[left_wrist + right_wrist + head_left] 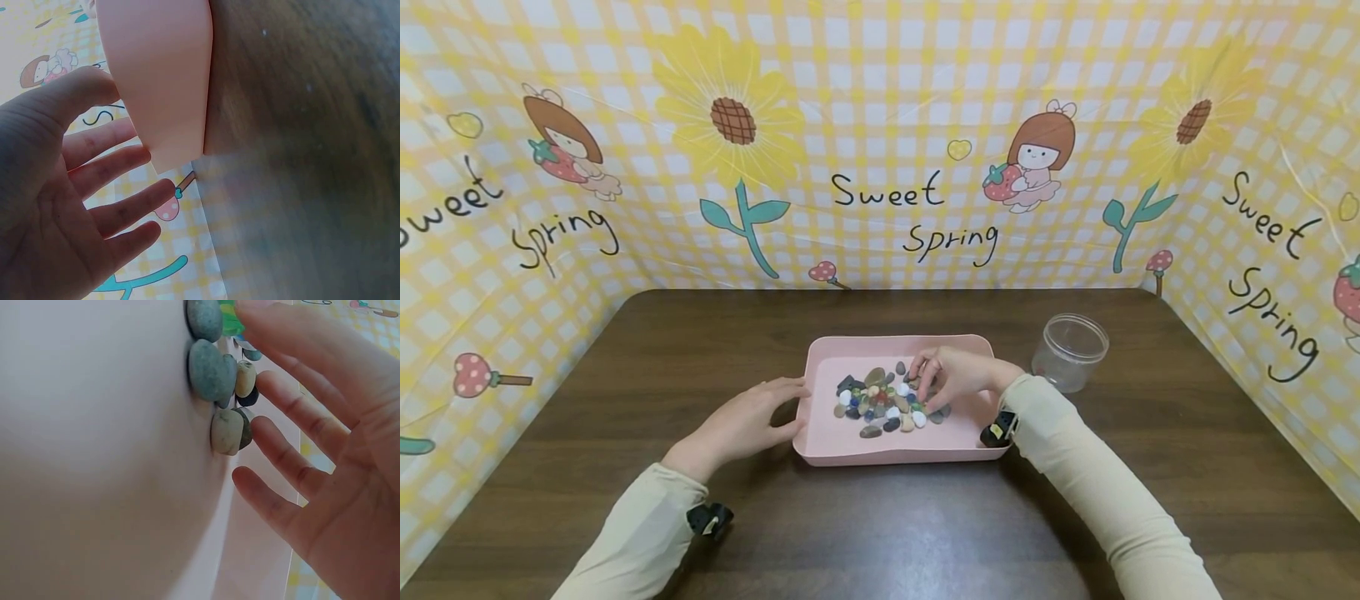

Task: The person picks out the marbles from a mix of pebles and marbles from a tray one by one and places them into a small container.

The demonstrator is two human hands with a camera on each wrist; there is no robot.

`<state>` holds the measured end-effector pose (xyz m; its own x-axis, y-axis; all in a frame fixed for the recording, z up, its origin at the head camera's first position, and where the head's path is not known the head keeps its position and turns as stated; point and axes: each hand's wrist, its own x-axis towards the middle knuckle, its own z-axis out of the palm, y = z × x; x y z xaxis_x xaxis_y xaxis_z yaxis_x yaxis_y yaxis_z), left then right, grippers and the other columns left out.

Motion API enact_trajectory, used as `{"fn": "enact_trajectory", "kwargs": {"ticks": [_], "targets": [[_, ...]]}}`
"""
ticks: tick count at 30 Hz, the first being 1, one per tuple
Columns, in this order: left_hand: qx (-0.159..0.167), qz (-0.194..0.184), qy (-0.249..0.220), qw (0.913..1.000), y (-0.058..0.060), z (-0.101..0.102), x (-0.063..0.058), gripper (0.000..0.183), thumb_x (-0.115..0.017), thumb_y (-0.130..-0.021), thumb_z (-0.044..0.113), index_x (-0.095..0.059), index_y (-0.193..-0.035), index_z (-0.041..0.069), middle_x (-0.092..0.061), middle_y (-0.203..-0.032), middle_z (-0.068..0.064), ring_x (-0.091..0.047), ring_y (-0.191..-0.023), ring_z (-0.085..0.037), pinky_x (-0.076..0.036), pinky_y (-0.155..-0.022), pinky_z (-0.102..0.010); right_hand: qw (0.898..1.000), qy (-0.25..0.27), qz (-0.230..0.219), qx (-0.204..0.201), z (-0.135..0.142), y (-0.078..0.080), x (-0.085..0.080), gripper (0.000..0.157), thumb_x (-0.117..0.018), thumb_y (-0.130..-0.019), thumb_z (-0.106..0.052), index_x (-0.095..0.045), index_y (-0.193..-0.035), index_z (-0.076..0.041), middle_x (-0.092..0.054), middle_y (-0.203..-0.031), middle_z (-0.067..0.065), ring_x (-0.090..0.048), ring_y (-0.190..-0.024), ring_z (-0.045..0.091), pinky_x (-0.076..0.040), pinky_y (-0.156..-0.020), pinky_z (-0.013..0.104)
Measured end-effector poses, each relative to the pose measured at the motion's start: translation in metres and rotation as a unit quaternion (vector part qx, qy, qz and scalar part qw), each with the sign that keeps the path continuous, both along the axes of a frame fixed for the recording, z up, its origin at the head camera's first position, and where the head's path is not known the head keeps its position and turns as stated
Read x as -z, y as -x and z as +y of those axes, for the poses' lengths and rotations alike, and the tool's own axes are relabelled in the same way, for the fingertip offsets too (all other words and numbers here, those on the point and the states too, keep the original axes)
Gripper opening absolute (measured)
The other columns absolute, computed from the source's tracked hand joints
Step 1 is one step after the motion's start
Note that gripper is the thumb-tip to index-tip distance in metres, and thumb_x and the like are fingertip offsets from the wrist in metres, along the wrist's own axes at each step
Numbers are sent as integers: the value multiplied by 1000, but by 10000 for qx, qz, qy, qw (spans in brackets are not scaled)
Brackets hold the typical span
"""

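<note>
A pink tray (865,457) holds a spread of pebbles (872,432), white stones and small coloured glass pieces. My left hand (737,425) is at the tray's left end, its thumb and some fingertips against the outer wall (159,81); the fingers are extended and apart. Over the right part of the stones reaches my right hand (951,379), thumb and index finger close together, pointing down. In the right wrist view, a green glass piece (231,320) lies right at these fingertips; whether they pinch it is cut off by the frame. The other fingers spread beside grey pebbles (209,370).
A clear round jar (1070,354) without a lid stands right of the tray, behind my right forearm; a small reddish spot shows near its bottom. The brown table (895,529) is bordered by a yellow checked cloth (880,108) at the back and sides.
</note>
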<state>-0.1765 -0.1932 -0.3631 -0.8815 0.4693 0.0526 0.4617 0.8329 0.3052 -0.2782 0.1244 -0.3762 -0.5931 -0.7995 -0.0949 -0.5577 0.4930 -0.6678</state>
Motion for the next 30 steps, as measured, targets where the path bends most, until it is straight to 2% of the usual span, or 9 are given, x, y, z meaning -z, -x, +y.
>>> {"fn": "enact_trajectory", "kwargs": {"ticks": [6,20,30], "targets": [[77,106,-33,9999,0,0,0,41,-63,-87,23,-59,-122,2,-56,-132,-17,-52,-122,-35,-42,-102,-50,9995,-98,258,-174,-1,-2,-3,10,-79,-70,-8,-75,-78,-3,-59,-111,14,-52,-106,24,-43,-85,16],[-11,-15,5,10000,0,-1,1,42,-61,-88,25,-59,-123,3,-54,-134,-16,-51,-124,-35,-41,-102,-51,9975,-218,600,-313,-3,-6,-8,8,-77,-72,-8,-75,-78,-3,-60,-110,15,-53,-105,25,-43,-87,19],[-5,-45,13,10000,0,-1,0,43,-62,-88,26,-58,-124,2,-55,-133,-17,-51,-124,-35,-42,-102,-51,9982,-153,512,-283,-3,-5,-8,8,-77,-72,-7,-75,-78,-2,-60,-111,16,-54,-106,26,-45,-85,18]]}}
